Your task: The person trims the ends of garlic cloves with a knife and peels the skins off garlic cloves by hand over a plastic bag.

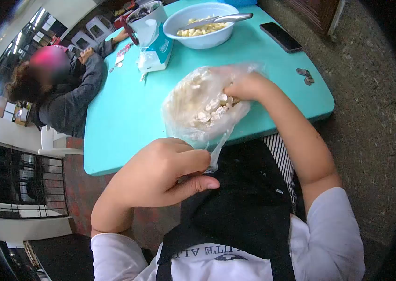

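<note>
A clear plastic bag (186, 105) rests at the near edge of the table. Inside it are whitish pieces (214, 110) that look like unpeeled garlic cloves and loose skins. My left hand (167, 168) is closed at the bag's near side, its curled fingers gripping a stretched corner of the film, with the thumb extended. At the bag's mouth, my right hand (249, 86) reaches in from the right. Its fingers are curled among the white pieces and partly covered by plastic, so what they hold is hidden.
On the turquoise table (127, 126), a white bowl (202, 42) holds pale peeled cloves (202, 30) and a knife (226, 18). Nearby are a tissue pack (160, 51), a container (148, 11), a phone (280, 37) and coins (305, 76). Another person (67, 98) sits at the left.
</note>
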`<state>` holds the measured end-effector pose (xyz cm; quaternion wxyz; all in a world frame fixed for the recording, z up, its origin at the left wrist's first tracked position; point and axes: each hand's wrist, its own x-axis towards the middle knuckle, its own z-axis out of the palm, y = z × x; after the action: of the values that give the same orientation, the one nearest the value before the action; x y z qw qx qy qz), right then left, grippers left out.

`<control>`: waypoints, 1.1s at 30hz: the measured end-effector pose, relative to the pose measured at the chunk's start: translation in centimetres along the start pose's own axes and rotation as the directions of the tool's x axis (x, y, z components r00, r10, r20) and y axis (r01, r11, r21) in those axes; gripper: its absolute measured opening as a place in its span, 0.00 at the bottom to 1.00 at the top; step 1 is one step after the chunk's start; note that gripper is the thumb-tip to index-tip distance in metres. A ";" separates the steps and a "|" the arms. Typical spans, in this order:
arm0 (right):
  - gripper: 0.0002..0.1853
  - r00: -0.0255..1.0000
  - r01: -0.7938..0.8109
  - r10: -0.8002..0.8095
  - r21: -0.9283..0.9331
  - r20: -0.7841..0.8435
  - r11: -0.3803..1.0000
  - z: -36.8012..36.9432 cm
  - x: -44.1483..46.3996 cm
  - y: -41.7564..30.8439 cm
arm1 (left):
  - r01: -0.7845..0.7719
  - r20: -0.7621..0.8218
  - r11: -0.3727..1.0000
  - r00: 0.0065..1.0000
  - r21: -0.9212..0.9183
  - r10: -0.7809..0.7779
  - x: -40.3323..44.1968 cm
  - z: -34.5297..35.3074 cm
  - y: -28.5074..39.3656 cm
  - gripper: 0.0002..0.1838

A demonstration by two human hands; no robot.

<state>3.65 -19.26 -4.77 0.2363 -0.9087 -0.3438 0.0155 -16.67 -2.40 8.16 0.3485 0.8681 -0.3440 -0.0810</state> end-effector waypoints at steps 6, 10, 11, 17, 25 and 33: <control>0.15 0.996 0.075 -0.065 -0.207 0.056 0.975 -2.0 0.1 -5.4 | 0.064 -0.233 0.990 0.972 0.125 -0.034 -0.5 -0.4 0.3 0.18; 0.17 0.962 0.232 -0.237 0.050 0.139 0.971 -3.0 -1.5 -9.2 | 0.099 -0.259 0.982 0.964 0.162 -0.054 -0.7 -0.6 0.0 0.16; 0.18 0.953 0.224 -0.233 0.065 0.196 0.972 -2.9 -2.2 -10.3 | 0.085 -0.276 0.986 0.960 0.142 -0.043 -0.8 -0.5 -0.3 0.16; 0.14 0.914 0.405 -0.405 -0.010 -0.013 0.914 0.6 -5.7 -11.8 | 0.046 -0.302 0.986 0.953 0.159 0.004 -0.4 -0.7 -0.2 0.15; 0.12 0.911 0.347 -0.361 0.104 0.198 0.932 -5.9 -6.6 -12.4 | 0.057 -0.451 0.980 0.892 0.190 0.036 -0.9 -1.1 -0.3 0.18; 0.12 0.923 0.178 -0.193 0.075 0.332 0.981 -2.6 1.6 -8.7 | 0.031 -0.472 0.982 0.880 0.187 0.061 -0.8 -0.9 -0.3 0.19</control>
<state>0.00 -13.71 1.62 0.1940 -0.8504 -0.4633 0.1563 -16.80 -1.26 8.55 0.3390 0.8878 -0.2609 0.1701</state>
